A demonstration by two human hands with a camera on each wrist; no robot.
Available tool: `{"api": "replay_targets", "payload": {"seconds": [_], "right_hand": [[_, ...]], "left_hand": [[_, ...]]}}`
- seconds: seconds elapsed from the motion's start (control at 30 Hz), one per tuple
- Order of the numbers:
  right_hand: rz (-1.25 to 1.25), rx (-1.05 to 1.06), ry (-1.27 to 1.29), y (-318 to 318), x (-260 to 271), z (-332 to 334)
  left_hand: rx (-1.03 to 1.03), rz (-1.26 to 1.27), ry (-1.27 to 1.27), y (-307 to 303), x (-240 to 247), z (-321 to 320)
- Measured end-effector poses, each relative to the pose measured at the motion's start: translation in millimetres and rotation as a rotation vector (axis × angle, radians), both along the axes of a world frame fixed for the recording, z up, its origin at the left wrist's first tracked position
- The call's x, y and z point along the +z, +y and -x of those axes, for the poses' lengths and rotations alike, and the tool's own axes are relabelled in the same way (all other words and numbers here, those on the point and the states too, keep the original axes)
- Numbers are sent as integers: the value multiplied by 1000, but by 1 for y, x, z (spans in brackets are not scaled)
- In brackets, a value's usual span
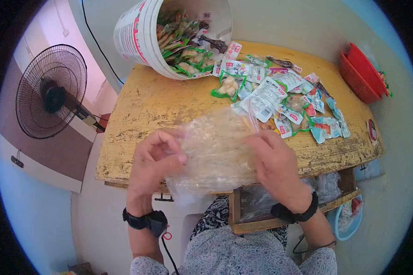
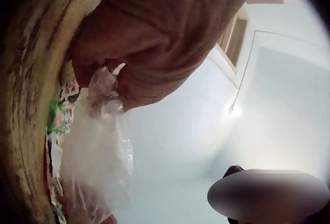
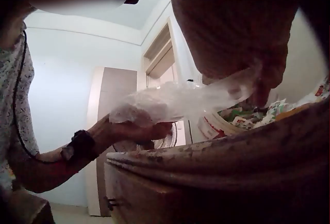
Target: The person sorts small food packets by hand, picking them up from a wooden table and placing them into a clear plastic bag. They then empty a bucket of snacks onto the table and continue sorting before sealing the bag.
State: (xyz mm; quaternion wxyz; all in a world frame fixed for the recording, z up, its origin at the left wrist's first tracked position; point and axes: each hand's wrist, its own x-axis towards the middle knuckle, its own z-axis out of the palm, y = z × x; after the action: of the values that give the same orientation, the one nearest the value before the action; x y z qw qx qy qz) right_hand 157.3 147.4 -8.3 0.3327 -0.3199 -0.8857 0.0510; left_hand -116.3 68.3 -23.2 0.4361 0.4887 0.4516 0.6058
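A clear, crinkled plastic bag (image 1: 215, 149) with a zip strip along one edge is stretched between both hands, over the table's front edge. The left hand (image 1: 157, 158) pinches its left side with curled fingers and thumb; in the left wrist view a gathered fold of plastic (image 2: 103, 87) pokes out between those fingers. At the opposite side, near the zip strip, the right hand (image 1: 276, 160) grips the bag between thumb and fingers. In the right wrist view the bag (image 3: 170, 100) spans from one hand to the other.
Several sealed snack packets (image 1: 266, 98) are spread over the worn yellow table (image 1: 142, 110). Behind lies a tipped white bucket (image 1: 137, 36) full of packets. Red baskets (image 1: 362, 73) stand at right. Below, an open drawer (image 1: 261, 224) holds clear bags. A fan (image 1: 53, 94) stands left.
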Motion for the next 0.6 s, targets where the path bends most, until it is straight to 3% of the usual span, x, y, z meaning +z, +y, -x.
{"api": "replay_targets", "payload": {"seconds": [0.1,0.2,0.4,0.5,0.6], "right_hand": [[14,-10,-38,-1,1,0],[111,-11,-48,-1,-3,5],[-296,-217,-244,-1,8,15],[-416,-96,-239,-1,10,16],[-218,222,-302,-8,0,30]], "left_hand": [[125,2,135,4,2,15],[238,-97,569,9,7,21],[213,-187,718,15,6,13],[211,-149,719,16,5,18],[185,-152,745,19,9,16]]}}
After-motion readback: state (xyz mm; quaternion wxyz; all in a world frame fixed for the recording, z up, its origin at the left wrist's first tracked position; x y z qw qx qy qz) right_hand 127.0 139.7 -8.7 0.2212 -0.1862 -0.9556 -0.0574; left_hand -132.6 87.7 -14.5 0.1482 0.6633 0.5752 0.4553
